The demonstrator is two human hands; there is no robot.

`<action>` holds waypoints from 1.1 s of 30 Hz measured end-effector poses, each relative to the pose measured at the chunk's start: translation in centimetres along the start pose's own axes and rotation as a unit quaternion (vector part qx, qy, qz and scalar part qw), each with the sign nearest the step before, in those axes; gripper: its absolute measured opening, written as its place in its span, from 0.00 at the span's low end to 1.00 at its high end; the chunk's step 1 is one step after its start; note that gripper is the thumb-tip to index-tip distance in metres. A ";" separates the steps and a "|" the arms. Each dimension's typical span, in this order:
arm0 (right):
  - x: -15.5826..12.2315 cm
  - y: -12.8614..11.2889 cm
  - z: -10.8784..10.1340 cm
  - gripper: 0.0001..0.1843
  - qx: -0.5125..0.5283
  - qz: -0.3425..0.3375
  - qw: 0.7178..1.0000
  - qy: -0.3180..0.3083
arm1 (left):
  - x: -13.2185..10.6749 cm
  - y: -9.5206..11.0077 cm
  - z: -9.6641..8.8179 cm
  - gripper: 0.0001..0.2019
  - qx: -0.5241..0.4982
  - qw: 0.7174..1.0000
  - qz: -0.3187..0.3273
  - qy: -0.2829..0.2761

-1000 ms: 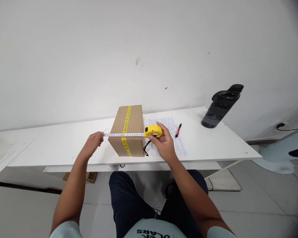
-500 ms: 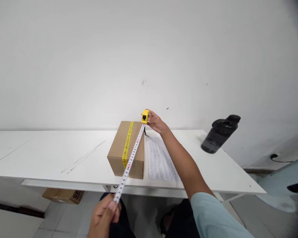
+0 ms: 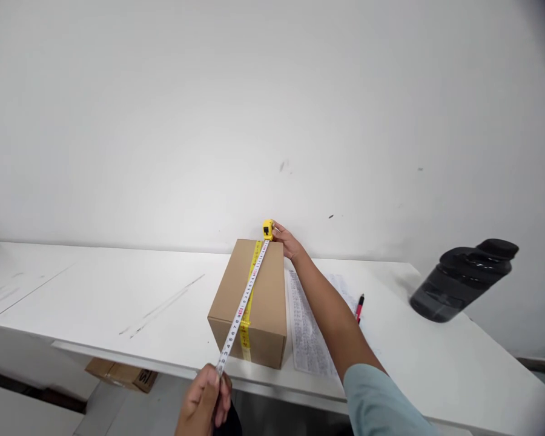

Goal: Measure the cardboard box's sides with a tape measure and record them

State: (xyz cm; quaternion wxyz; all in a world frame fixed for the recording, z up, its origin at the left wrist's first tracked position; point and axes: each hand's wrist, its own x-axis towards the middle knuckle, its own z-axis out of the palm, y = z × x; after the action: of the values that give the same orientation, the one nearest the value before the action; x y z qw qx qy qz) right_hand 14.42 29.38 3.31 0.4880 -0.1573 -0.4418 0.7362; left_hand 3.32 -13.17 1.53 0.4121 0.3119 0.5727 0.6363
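A brown cardboard box (image 3: 229, 290) with a strip of yellow printed tape over its top and front stands on the white table. My right hand (image 3: 287, 239) grips the yellow case of a tape measure (image 3: 267, 229) just beyond the box's far edge. From the case the white blade runs slantwise over the box top toward me, crossing the yellow strip. My left hand (image 3: 206, 393) pinches the blade's free end, in front of the table's near edge and below the box's front. The fingers of the left hand partly cover that end.
Right of the box lie sheets of paper with handwriting (image 3: 306, 333) and a red and black pen (image 3: 360, 307). A black shaker bottle (image 3: 445, 290) stands on the right of the table (image 3: 154, 321). Another cardboard box (image 3: 122, 373) sits below, and a wall rises behind.
The blade and case have come lower over the box top, and my left hand has moved closer to the box's front. The view has shifted, bringing the pen into sight.
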 end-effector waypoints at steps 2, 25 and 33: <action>-0.2 0.3 0.1 0.36 0.008 0.002 1.000 -0.003 | 1.1 0.7 1.7 0.31 -0.009 1.000 -0.009 -0.007; -3.4 -3.8 -1.2 0.46 -0.060 -0.009 0.997 0.040 | 8.1 6.3 1.3 0.20 0.214 0.974 0.020 0.074; -10.7 -10.8 1.4 0.58 -0.218 -0.204 0.954 0.001 | 10.6 9.1 0.3 0.13 0.215 0.976 0.023 0.030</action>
State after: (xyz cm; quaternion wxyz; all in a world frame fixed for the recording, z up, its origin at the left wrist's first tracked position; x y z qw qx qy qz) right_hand 24.81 20.92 10.63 0.5817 -0.1670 -0.6140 0.5066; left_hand -2.89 -3.75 9.73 0.3032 0.3873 0.7010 0.5164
